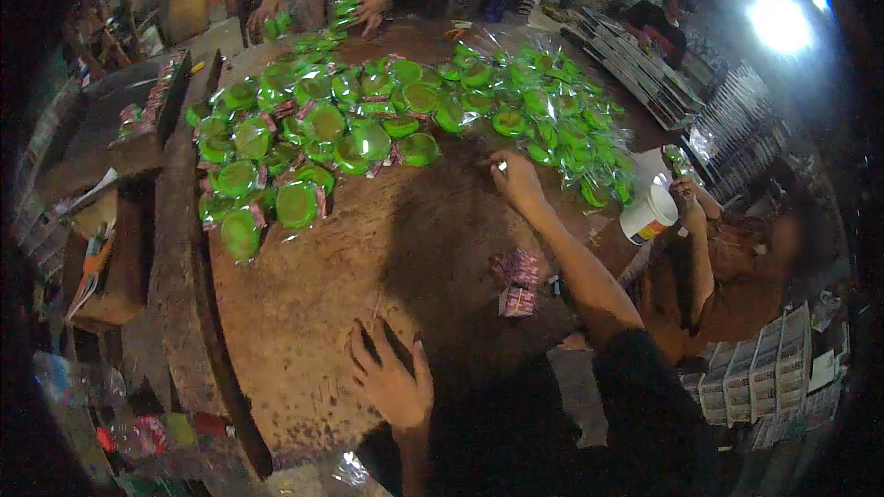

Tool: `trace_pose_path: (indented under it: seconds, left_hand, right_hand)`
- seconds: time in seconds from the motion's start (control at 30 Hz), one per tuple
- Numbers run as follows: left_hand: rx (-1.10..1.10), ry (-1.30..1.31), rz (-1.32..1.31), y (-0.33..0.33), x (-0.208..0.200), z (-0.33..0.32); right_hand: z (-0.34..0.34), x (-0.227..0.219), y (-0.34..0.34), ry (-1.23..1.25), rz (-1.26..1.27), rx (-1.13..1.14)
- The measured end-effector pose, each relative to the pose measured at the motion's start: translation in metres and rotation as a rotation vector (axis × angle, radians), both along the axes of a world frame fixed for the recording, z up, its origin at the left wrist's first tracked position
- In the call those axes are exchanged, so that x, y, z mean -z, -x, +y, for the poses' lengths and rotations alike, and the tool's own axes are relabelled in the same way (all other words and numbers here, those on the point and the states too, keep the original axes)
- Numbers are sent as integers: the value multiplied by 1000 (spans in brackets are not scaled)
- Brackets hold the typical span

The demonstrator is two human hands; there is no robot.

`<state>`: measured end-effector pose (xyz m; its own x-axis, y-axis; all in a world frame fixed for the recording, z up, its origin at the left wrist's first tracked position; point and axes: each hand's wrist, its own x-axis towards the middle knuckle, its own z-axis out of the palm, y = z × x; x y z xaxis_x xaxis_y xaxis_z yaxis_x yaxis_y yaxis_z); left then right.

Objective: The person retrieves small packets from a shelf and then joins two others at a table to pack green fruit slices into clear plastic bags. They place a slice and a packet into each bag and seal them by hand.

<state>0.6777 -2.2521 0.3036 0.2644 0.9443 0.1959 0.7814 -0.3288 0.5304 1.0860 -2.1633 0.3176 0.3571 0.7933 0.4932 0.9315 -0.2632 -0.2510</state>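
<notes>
My left hand lies low over the near part of the wooden table, fingers spread, with nothing in it. Farther forward, my right hand has its fingers curled at the near edge of a heap of round green items in clear wrappers. A small white object shows at its fingertips, too small to name. Pink-and-white patterned packets are stacked beside my right forearm. Similar pink packets show among the wrapped green items.
Across the table, a co-worker's hands handle green items. On the right, another person's hands hold a wrapped item near a white bucket. A wooden ledge runs along the left, with a dark tray beyond it.
</notes>
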Motion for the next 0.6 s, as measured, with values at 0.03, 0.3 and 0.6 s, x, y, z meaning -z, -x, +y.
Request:
trace_pose_path:
  seconds: [0.03,0.3,0.6]
  left_hand:
    - [3,4,4,-1,3,2]
    - [17,24,-1,1,8,2]
    - [18,-121,35,2,-4,-6]
  right_hand:
    - [12,5,-14,80,-39,161]
    - [42,33,-74,364,-169,380]
    - [10,63,-31,387,-95,226]
